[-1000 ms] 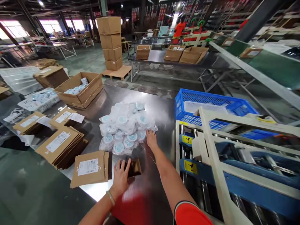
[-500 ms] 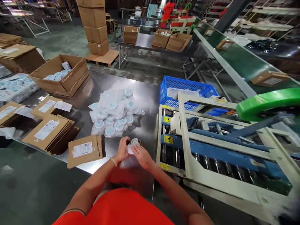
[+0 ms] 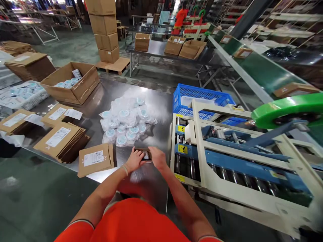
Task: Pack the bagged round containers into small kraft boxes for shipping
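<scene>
A small brown cardboard box [image 3: 143,150] is held between my two hands over the metal table, with something pale showing inside it. My left hand [image 3: 135,159] grips its left side, and my right hand [image 3: 157,157] is wrapped round the right end. Just beyond the hands lies a heap of bubble-wrapped round items [image 3: 123,122] with light blue tops. To the left of my left hand sits a flat carton with a white label [image 3: 95,159].
Stacked flat cartons [image 3: 62,139] and an open cardboard box of round items [image 3: 73,89] are at the left. A roller machine [image 3: 227,158] adjoins the table's right edge, with a blue crate [image 3: 180,97] behind it. A person in an orange shirt [image 3: 180,17] is far back.
Both hands have closed in on the small brown box, which now shows between them; the pale wrapped thing is less visible. The view has shifted slightly.
</scene>
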The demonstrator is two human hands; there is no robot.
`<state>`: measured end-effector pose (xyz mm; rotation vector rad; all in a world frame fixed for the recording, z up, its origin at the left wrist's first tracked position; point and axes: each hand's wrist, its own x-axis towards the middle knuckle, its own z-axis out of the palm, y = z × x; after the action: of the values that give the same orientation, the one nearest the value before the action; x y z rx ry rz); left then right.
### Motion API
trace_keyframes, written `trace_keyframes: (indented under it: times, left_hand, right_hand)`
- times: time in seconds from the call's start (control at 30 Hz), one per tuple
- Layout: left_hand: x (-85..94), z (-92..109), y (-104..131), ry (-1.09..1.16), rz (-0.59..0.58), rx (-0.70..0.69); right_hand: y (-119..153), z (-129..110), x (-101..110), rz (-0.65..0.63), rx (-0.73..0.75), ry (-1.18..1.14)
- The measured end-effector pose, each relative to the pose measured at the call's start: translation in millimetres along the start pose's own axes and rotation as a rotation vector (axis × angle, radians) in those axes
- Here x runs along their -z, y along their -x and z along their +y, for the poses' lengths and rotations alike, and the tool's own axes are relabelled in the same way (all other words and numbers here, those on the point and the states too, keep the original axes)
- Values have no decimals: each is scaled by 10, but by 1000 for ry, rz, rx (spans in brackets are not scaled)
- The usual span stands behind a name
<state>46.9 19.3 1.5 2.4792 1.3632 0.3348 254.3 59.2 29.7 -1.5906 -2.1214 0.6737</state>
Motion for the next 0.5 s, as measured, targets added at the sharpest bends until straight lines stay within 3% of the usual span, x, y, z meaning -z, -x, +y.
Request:
trace_keyframes:
  times: [0.1,0.3,0.43,0.5]
  left_hand:
    - [30,62,9,-12,-6,13]
    - [93,109,-12,87,-13,42]
    - [160,-55,9,303,2,67]
    - [189,-219,76,509,77,104]
  right_hand:
    - [94,152,39,83,-111,-102]
    - [-25,27,-385,-95,-24,-180]
    - [126,176,-274,-141,71,-166]
    - [272,305,-207,-207,155,-110]
